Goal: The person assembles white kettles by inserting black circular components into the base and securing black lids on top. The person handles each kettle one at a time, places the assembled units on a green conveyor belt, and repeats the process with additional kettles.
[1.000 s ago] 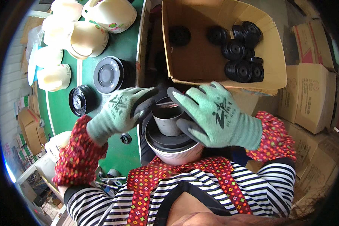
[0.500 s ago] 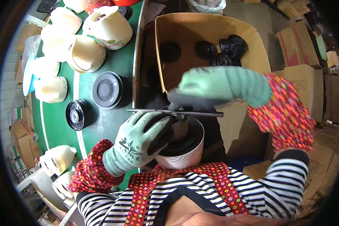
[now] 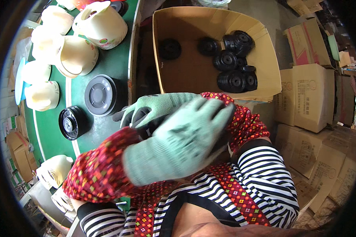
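My left hand (image 3: 178,142), in a pale green glove with dark palm coating, lies across the front of my body, blurred by motion. Its fingers bend down at the right, and what lies under them is hidden. Beyond it, partly covered, my right hand (image 3: 162,106) reaches left with curled fingers. A dark tip (image 3: 118,115) shows at those fingertips; I cannot tell whether it is a rod's end or the glove's coating. The white pot in my lap is hidden by my hands and sleeves. Nearest the right hand on the green table is a stack of dark grey round lids (image 3: 101,95).
A black round part (image 3: 72,123) sits on the green table (image 3: 95,136) beside several cream jug bodies (image 3: 103,27). An open cardboard box (image 3: 194,75) at the far side holds several black round parts (image 3: 229,60). Closed cartons (image 3: 304,96) are stacked on the right.
My left hand has swung right, across my body. My right hand has moved left and now lies partly beneath it. The dark rod and the white pot have gone out of clear sight.
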Demonstrator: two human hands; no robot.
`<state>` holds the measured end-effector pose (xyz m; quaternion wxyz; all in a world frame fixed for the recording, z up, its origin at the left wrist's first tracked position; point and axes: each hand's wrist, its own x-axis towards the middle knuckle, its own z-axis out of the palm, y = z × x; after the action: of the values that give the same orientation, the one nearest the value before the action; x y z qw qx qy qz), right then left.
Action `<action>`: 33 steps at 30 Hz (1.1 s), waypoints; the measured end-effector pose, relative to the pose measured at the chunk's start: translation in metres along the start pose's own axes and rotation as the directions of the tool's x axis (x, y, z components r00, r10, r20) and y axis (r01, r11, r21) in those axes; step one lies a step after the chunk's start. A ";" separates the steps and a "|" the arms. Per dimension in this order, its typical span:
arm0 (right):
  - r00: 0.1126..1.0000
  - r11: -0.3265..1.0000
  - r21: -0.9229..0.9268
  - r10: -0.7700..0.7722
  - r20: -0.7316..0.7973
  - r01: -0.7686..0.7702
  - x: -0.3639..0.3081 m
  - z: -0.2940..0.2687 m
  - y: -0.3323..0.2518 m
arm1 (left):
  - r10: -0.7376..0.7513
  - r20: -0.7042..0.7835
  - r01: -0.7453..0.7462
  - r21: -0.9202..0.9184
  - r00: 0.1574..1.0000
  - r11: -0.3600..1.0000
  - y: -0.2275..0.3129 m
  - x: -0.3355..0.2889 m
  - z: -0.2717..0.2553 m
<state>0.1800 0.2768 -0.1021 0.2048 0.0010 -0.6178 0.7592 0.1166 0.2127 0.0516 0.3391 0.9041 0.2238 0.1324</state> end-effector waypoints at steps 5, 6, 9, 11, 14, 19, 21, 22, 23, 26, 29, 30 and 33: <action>0.989 0.987 -0.078 -0.145 -0.014 0.144 -0.014 0.004 0.002 | -0.023 0.184 0.040 -0.091 0.983 0.995 0.008 0.012 0.027; 0.982 0.973 -0.131 -0.189 0.002 0.188 -0.017 0.006 0.003 | 0.037 0.096 -0.024 -0.134 0.995 0.991 0.006 0.006 0.027; 0.894 0.902 -0.110 -0.429 -0.128 0.418 -0.029 0.007 0.003 | 0.150 -0.032 -0.153 -0.238 0.988 0.959 0.001 -0.016 0.019; 0.787 0.764 -0.432 -0.592 -0.175 0.479 -0.039 0.007 -0.003 | 0.265 -0.071 -0.273 -0.355 0.962 0.894 -0.011 -0.034 0.004; 0.955 0.904 -0.421 -0.191 -0.226 0.081 -0.063 0.004 -0.021 | 0.284 -0.175 -0.334 -0.522 0.943 0.785 -0.023 -0.059 -0.004; 0.959 0.671 -0.694 0.092 -0.269 -0.259 -0.101 0.006 -0.059 | 0.243 -0.447 -0.508 -0.771 0.861 0.384 -0.062 -0.098 0.005; 0.936 0.564 -0.751 0.134 -0.326 -0.343 -0.103 0.014 -0.077 | 0.059 -0.546 -0.536 -0.787 0.836 0.304 -0.067 -0.109 0.013; 0.900 0.506 -0.745 0.205 -0.386 -0.435 -0.103 0.022 -0.086 | -0.021 -0.573 -0.547 -0.793 0.820 0.268 -0.064 -0.115 0.017; 0.870 0.457 -0.741 0.218 -0.443 -0.492 -0.100 0.030 -0.095 | -0.166 -0.572 -0.530 -0.814 0.803 0.236 -0.064 -0.118 0.019; 0.746 0.354 -0.666 0.434 -0.504 -0.656 -0.095 0.047 -0.119 | -0.509 -0.524 -0.541 -0.831 0.683 0.128 -0.062 -0.122 0.025; 0.730 0.303 -0.676 0.423 -0.537 -0.672 -0.088 0.041 -0.121 | -0.389 -0.501 -0.513 -0.855 0.773 0.083 -0.072 -0.117 0.023; 0.781 0.330 -0.709 0.310 -0.542 -0.623 -0.085 0.037 -0.117 | -0.336 -0.488 -0.429 -0.871 0.805 0.238 -0.071 -0.115 0.021; 0.845 0.400 -0.745 0.229 -0.483 -0.534 -0.083 0.026 -0.103 | -0.536 -0.402 -0.066 -0.840 0.743 0.539 -0.057 -0.122 0.005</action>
<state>0.2813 0.2429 -0.0207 0.0879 -0.3607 -0.8535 0.3657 -0.0050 0.1879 -0.0007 0.6355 0.5043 0.3633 0.4580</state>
